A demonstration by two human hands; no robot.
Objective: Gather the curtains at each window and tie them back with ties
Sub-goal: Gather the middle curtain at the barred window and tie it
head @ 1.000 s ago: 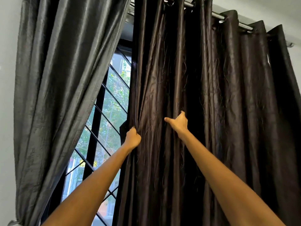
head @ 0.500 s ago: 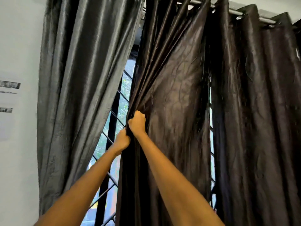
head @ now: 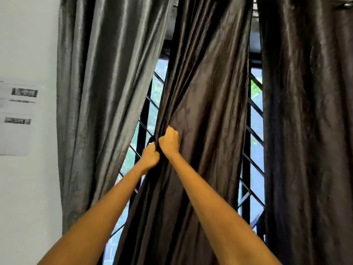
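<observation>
Daylight through the window (head: 257, 119) backlights soft, motion-blurred, edge-bowed frame

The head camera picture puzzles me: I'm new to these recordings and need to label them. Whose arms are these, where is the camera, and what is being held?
No machine here: the arms belong to a person wearing a camera on the head, looking forward and up along their own arms at a window. The left hand and right hand sit close together, fingers curled round a bunched fold of the dark brown middle curtain. A grey curtain hangs to its left, another dark curtain to its right. Between them shows the black window grille with greenery outside. Blurred paper sheets hang on the white wall. I see no tie in view.
</observation>
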